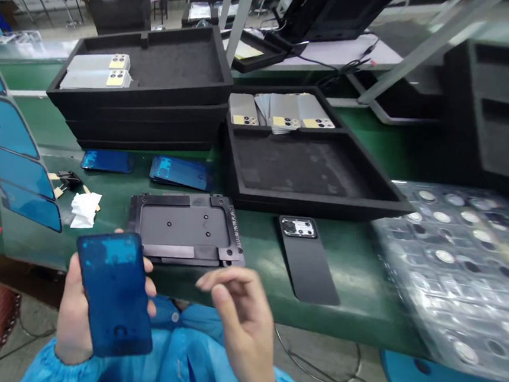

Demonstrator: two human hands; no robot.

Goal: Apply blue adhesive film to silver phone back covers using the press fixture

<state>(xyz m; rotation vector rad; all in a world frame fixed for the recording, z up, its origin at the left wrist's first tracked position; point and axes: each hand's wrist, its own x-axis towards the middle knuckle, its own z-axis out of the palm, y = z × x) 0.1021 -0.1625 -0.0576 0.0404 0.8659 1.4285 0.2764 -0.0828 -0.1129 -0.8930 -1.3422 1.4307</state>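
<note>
A phone-sized panel with blue film (pixel 116 295) rests in my left hand (pixel 74 318), fingers wrapped round its edges and its face turned up toward me. My right hand (pixel 245 324) hovers to the right over the table's front edge, thumb and fingers apart and slightly bent, with nothing visible in it. Just beyond both hands lies a dark rectangular fixture (pixel 184 226) with a shallow recess. Right of it, a dark grey phone back cover (pixel 310 267) with a camera cutout lies flat on the green table (pixel 258 245).
Blue-filmed panels (pixel 180 172) lie behind the fixture. Black trays (pixel 141 110) and another black tray (pixel 289 200) hold pale covers. A clear plastic blister tray (pixel 457 268) sits at right. A sheet with blue films (pixel 13 140) stands at left, near crumpled white tissue (pixel 84 210).
</note>
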